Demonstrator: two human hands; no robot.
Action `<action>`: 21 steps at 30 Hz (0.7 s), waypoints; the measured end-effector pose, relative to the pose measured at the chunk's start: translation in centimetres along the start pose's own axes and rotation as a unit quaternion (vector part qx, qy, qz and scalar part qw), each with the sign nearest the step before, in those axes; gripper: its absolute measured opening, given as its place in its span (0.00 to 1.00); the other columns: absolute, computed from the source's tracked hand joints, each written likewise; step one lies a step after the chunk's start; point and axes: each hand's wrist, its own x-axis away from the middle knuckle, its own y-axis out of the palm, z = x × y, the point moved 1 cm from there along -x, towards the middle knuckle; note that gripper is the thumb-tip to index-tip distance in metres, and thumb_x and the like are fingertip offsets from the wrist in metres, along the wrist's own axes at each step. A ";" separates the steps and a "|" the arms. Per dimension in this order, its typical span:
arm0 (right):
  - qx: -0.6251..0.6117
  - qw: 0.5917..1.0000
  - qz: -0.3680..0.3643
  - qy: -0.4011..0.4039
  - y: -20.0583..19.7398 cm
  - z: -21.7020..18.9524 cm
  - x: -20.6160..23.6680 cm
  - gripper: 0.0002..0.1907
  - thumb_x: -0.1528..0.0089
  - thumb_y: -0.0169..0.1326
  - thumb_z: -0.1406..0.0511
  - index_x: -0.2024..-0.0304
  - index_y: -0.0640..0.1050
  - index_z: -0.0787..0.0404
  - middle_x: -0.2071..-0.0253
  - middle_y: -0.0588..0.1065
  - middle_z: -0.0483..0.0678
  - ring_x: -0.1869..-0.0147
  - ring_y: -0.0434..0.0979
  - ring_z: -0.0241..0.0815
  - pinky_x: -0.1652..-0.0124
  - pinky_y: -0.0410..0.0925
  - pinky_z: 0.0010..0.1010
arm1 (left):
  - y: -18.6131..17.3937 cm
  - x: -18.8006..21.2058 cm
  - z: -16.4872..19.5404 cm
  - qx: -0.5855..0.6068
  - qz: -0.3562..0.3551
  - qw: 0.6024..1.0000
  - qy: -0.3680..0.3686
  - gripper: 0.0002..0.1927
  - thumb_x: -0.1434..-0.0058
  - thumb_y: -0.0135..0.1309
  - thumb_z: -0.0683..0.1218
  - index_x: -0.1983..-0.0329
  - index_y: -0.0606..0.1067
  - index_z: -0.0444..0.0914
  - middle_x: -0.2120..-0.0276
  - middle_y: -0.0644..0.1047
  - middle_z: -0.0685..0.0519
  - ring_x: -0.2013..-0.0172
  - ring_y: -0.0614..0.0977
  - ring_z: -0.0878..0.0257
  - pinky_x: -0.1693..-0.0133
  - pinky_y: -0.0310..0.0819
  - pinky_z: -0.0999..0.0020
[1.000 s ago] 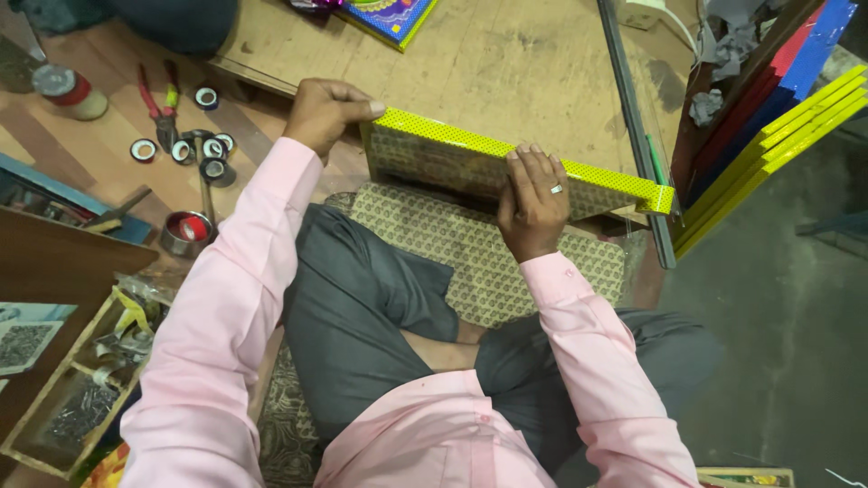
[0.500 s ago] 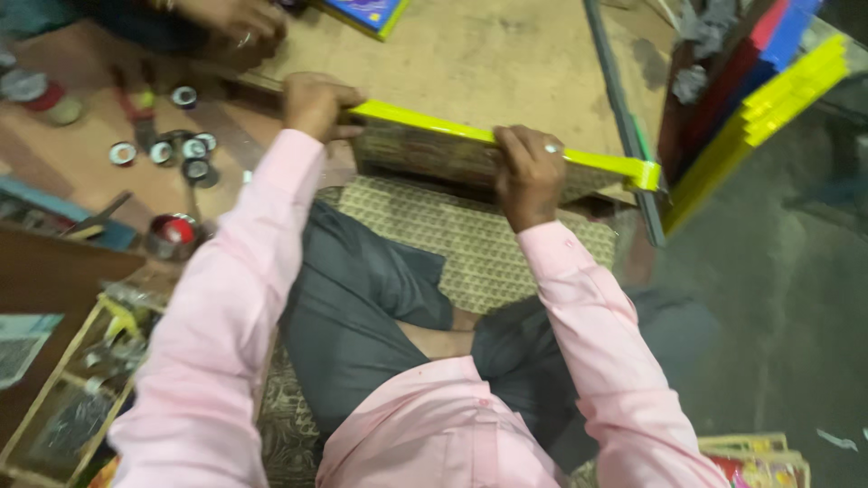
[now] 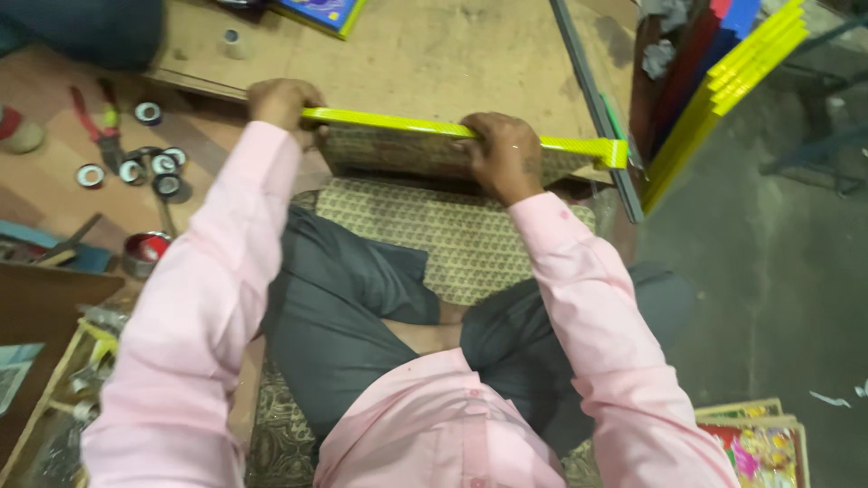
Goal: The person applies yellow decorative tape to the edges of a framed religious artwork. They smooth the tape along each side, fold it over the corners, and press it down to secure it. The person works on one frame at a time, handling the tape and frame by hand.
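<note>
A long flat board with a bright yellow edge (image 3: 579, 145) and a patterned beige face (image 3: 398, 154) stands on its side in front of my knees, against a low wooden worktop (image 3: 434, 54). My left hand (image 3: 282, 101) grips its left end at the top edge. My right hand (image 3: 503, 155) is closed over the top edge near the middle. Both sleeves are pink. I sit cross-legged on a patterned mat (image 3: 452, 235).
Red-handled pliers (image 3: 99, 122) and several small tape rolls (image 3: 149, 164) lie on the floor at left, with a red tin (image 3: 145, 253). Stacked yellow, blue and red boards (image 3: 723, 72) lean at upper right. A metal strip (image 3: 592, 99) runs along the worktop. Colourful framed pictures (image 3: 755, 443) lie at lower right.
The board has tipped up so mostly its yellow edge shows. Both hands stay gripped on it, and the view has shifted slightly.
</note>
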 end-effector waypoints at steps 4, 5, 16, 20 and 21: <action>0.012 1.000 -0.014 0.012 -0.3 -0.3 -0.4 0.13 0.45 0.68 0.61 0.60 0.83 0.58 0.63 0.81 0.54 0.58 0.80 0.57 0.60 0.71 0.44 | 1.3 1.4 0.7 -0.221 0.023 0.949 0.222 0.12 0.42 0.48 0.36 0.78 0.79 0.35 0.75 0.82 0.45 0.76 0.82 0.50 0.75 0.75 0.52; 0.011 1.000 -0.024 0.014 -0.5 -0.3 -0.5 0.13 0.45 0.67 0.62 0.60 0.83 0.58 0.63 0.81 0.54 0.58 0.80 0.57 0.60 0.71 0.45 | 1.8 2.9 0.7 -0.360 0.102 0.847 0.379 0.08 0.42 0.51 0.37 0.72 0.81 0.37 0.70 0.81 0.42 0.71 0.81 0.46 0.69 0.76 0.50; 0.053 0.996 -0.068 0.006 -0.8 -0.3 -0.7 0.11 0.41 0.64 0.63 0.58 0.82 0.59 0.61 0.81 0.55 0.55 0.79 0.59 0.55 0.68 0.49 | 9.9 8.7 -4.5 -0.523 -0.178 0.625 0.552 0.07 0.44 0.58 0.39 0.61 0.79 0.38 0.64 0.81 0.44 0.59 0.81 0.45 0.56 0.70 0.48; -0.037 0.998 0.020 -0.054 -1.9 2.1 0.1 0.26 0.46 0.66 0.64 0.47 0.77 0.65 0.49 0.78 0.59 0.45 0.77 0.61 0.46 0.68 0.47 | 10.0 8.0 -3.9 -0.552 -0.214 0.614 0.522 0.07 0.41 0.61 0.41 0.60 0.80 0.36 0.66 0.81 0.42 0.61 0.80 0.43 0.57 0.70 0.47; -0.042 0.993 0.093 -0.058 -2.5 3.3 1.0 0.27 0.44 0.66 0.64 0.44 0.76 0.66 0.45 0.77 0.61 0.40 0.75 0.62 0.42 0.66 0.47 | 10.0 8.1 -3.9 -0.549 -0.214 0.601 0.541 0.08 0.41 0.61 0.40 0.58 0.80 0.36 0.63 0.81 0.42 0.59 0.80 0.43 0.55 0.70 0.48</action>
